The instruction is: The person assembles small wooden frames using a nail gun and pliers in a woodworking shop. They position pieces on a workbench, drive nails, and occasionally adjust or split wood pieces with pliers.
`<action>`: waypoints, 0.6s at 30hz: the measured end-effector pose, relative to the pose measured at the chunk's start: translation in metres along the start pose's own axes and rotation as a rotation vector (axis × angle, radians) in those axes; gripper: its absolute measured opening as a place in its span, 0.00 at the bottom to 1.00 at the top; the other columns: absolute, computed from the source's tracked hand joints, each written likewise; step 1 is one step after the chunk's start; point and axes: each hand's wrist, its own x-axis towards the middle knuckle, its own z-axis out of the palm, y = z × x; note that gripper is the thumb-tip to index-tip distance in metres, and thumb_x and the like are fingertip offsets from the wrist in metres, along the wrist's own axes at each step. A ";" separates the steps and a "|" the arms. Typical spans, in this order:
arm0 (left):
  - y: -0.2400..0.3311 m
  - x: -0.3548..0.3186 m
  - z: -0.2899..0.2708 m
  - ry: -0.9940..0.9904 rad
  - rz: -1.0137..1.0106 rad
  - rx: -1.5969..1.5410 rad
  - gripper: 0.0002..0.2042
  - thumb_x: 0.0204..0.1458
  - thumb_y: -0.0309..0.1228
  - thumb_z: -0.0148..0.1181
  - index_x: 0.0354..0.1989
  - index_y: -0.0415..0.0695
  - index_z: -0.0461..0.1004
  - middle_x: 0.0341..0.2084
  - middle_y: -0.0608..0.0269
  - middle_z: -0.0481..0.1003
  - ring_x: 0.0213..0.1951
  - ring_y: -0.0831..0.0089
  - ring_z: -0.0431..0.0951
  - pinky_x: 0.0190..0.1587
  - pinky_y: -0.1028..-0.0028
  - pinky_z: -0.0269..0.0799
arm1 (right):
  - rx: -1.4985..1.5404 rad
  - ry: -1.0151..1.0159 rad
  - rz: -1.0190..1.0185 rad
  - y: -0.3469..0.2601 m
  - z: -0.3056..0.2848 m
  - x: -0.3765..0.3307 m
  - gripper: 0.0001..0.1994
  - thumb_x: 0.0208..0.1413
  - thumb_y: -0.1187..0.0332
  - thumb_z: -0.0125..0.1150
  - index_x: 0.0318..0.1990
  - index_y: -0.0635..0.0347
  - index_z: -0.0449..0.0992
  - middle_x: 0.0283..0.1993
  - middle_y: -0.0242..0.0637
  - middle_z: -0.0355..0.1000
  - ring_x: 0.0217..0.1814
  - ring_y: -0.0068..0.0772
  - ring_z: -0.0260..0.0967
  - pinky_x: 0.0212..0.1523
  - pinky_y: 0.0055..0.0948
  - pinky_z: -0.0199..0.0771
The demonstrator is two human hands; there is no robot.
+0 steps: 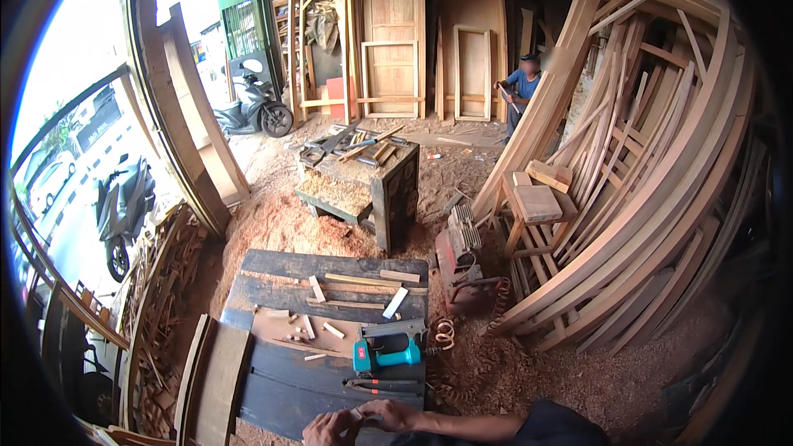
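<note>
At the near edge of a dark wooden workbench (285,396), my left hand (329,428) and my right hand (396,415) are close together with fingers curled. A small pale piece (357,415) shows between them, pinched at the fingertips; its kind is too small to tell. Just beyond my right hand lie pincers (382,385) with dark handles. A teal nail gun (388,353) rests on its side behind them, joined to a coiled air hose (444,334). Several short wood offcuts (333,329) and longer strips (363,280) are scattered over the benchtop.
A red air compressor (459,260) stands right of the bench. Beyond it is a sawdust-covered worktable (396,190) with tools. Wooden frames (661,223) lean at right; a stool (537,205) bears wood blocks. Another person (522,87) sits at the back. Motorbikes (256,107) stand left.
</note>
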 end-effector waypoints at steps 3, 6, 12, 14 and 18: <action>-0.011 0.001 0.008 -0.043 0.022 -0.028 0.06 0.53 0.33 0.64 0.36 0.46 0.78 0.30 0.54 0.78 0.35 0.49 0.77 0.36 0.55 0.73 | -0.147 0.004 0.038 0.014 0.011 -0.001 0.15 0.62 0.65 0.60 0.52 0.62 0.75 0.51 0.45 0.77 0.53 0.46 0.77 0.52 0.37 0.76; -0.012 -0.003 0.007 -0.085 0.004 -0.115 0.08 0.54 0.36 0.64 0.38 0.46 0.78 0.33 0.52 0.79 0.37 0.48 0.78 0.40 0.56 0.75 | -0.014 0.014 -0.057 0.029 0.014 0.002 0.14 0.60 0.67 0.59 0.52 0.61 0.75 0.48 0.44 0.78 0.51 0.47 0.77 0.49 0.36 0.77; -0.004 0.006 -0.010 -0.155 0.050 -0.119 0.09 0.54 0.38 0.65 0.38 0.48 0.77 0.31 0.58 0.79 0.34 0.55 0.79 0.37 0.61 0.75 | -0.011 -0.001 -0.063 0.022 0.002 0.003 0.13 0.57 0.73 0.56 0.49 0.62 0.76 0.45 0.45 0.78 0.48 0.43 0.79 0.47 0.35 0.77; -0.005 0.005 -0.012 -0.226 0.077 -0.135 0.08 0.58 0.39 0.59 0.39 0.49 0.74 0.32 0.57 0.78 0.35 0.54 0.79 0.37 0.60 0.76 | -0.027 0.008 -0.090 0.013 0.001 0.007 0.12 0.57 0.74 0.56 0.48 0.62 0.77 0.44 0.45 0.79 0.48 0.42 0.79 0.47 0.35 0.77; -0.018 -0.003 -0.002 -0.156 0.037 -0.145 0.08 0.53 0.38 0.65 0.33 0.48 0.76 0.27 0.58 0.77 0.32 0.56 0.79 0.34 0.61 0.76 | 0.026 -0.042 -0.024 0.001 -0.002 0.013 0.11 0.63 0.69 0.55 0.50 0.59 0.77 0.46 0.45 0.78 0.49 0.41 0.78 0.48 0.34 0.77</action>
